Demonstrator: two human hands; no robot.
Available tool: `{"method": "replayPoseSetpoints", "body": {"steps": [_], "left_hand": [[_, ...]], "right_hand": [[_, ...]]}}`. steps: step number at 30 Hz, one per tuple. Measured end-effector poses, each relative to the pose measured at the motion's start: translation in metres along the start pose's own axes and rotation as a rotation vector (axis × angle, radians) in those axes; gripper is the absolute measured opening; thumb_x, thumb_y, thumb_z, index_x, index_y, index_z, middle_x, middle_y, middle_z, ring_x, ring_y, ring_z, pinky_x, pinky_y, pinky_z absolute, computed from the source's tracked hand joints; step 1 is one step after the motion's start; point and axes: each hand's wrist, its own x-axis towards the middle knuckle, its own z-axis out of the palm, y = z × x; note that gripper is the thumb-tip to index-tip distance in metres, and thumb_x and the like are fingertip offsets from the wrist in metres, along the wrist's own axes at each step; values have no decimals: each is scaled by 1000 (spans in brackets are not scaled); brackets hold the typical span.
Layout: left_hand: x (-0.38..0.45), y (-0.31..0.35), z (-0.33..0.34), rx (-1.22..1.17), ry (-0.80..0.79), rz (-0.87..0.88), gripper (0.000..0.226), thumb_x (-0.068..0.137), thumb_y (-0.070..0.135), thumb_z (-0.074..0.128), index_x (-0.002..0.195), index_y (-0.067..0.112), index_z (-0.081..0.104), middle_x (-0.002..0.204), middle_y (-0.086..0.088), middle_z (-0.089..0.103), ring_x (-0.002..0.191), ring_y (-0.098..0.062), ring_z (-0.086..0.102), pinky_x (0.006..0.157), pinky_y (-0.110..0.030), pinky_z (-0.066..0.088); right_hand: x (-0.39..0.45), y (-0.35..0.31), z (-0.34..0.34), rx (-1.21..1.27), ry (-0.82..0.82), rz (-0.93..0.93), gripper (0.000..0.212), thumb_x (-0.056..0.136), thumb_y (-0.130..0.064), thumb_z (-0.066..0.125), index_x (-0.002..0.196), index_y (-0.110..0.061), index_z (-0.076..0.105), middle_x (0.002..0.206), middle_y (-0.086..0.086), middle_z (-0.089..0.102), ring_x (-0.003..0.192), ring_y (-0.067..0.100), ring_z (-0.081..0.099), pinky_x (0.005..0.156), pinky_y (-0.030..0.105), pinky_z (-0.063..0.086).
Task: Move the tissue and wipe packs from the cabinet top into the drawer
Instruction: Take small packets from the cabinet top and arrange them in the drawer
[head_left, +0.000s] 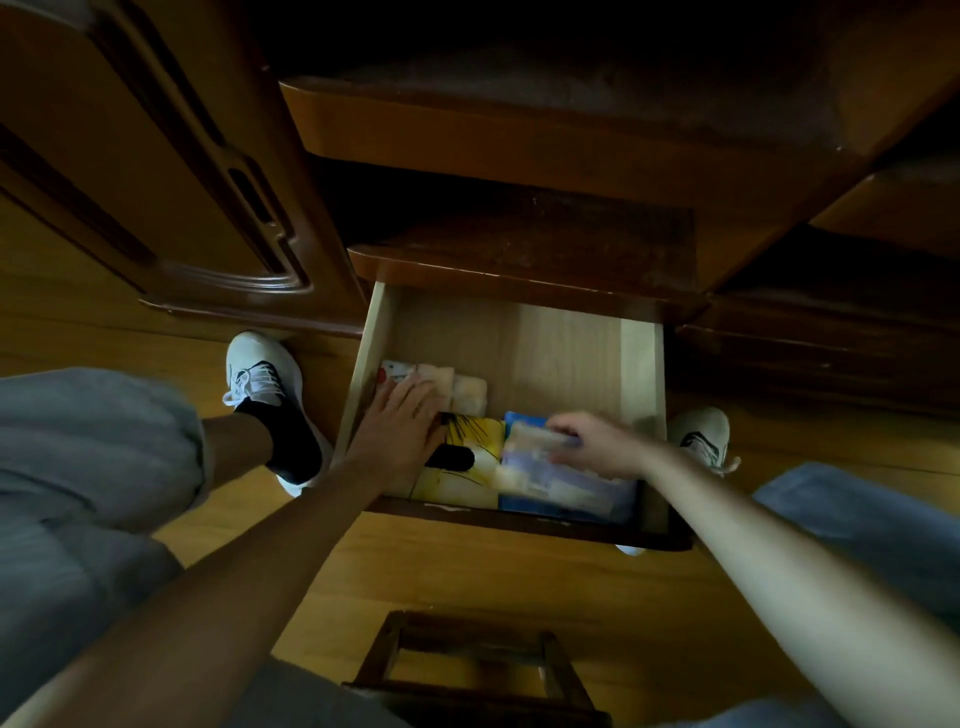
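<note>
Tissue packs, blurred, sit in the right hand, fingers curled round them above a blue pack at the drawer front. Left hand lies flat, fingers straight, on pale packs by the drawer's left wall.

Pale matt wood drawer — glossy dark-varnished cabinet — shiny plastic-wrapped packs

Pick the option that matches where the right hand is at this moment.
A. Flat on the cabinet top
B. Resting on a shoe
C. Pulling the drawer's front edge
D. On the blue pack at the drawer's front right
D: the right hand has its fingers curled over the blue pack lying inside the open drawer, while the left hand lies over the small packs at the drawer's left.
</note>
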Motion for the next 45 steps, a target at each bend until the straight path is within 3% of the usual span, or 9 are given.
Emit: {"method": "replayPoseSetpoints", "body": {"steps": [4,8,16,23,28,33,38,41,45], "left_hand": [[-9,-8,11,15,-97,-21,66,101,56,19,154,17,27,159,-9,30,150,-27,17,123,-48,9],[-3,-7,16,-33,-165,-26,67,97,58,13,153,22,19,162,-7,16,152,-27,4,122,-54,-1],[-4,-7,19,-63,-160,-36,68,99,59,12,153,22,30,161,-10,25,152,-30,9,122,-54,0],[-5,-9,19,-55,-144,-34,62,99,57,21,152,25,28,161,-8,23,151,-28,11,121,-52,3],[-2,-7,16,-60,-214,-56,65,102,55,22,159,29,8,166,-8,7,153,-28,1,122,-54,0],[-2,-6,13,-61,-238,-71,64,102,55,21,159,30,3,166,-8,4,153,-28,1,122,-51,-2],[-3,-7,15,-59,-243,-61,67,99,59,16,158,29,7,165,-8,10,152,-29,5,122,-52,-1],[-2,-8,17,-53,-239,-73,66,99,59,17,158,31,8,165,-7,12,152,-30,8,121,-53,2],[-2,-10,18,-49,-264,-71,66,96,62,12,156,36,4,165,-4,11,151,-29,10,119,-55,9]], "right_hand": [[13,-13,-44,8,312,33,9,102,-34,57,97,-32,63,87,0,67,75,19,67,66,45,54],[38,-25,-71,-282,466,22,35,107,-34,49,140,-24,56,122,0,66,100,24,62,73,38,46],[69,0,-26,-614,256,239,32,97,-24,64,125,-21,49,121,8,64,104,27,62,77,42,49],[67,5,-50,-556,661,17,35,86,-12,73,110,-27,53,112,0,62,105,27,59,70,35,46],[59,15,-29,-583,210,220,16,90,-28,67,103,-38,65,124,-3,61,107,22,56,86,41,52],[60,32,-20,-564,498,177,41,96,-25,61,135,-35,56,141,-2,58,127,21,54,94,39,47],[78,30,-22,-443,352,292,74,99,-23,56,160,-39,17,167,3,25,147,31,34,112,53,37],[84,38,-18,-455,348,371,63,100,-30,50,157,-41,26,155,9,42,138,35,40,111,50,34],[85,29,-27,-547,219,381,77,81,-48,79,148,-41,41,141,6,52,129,33,46,106,45,36]]}}
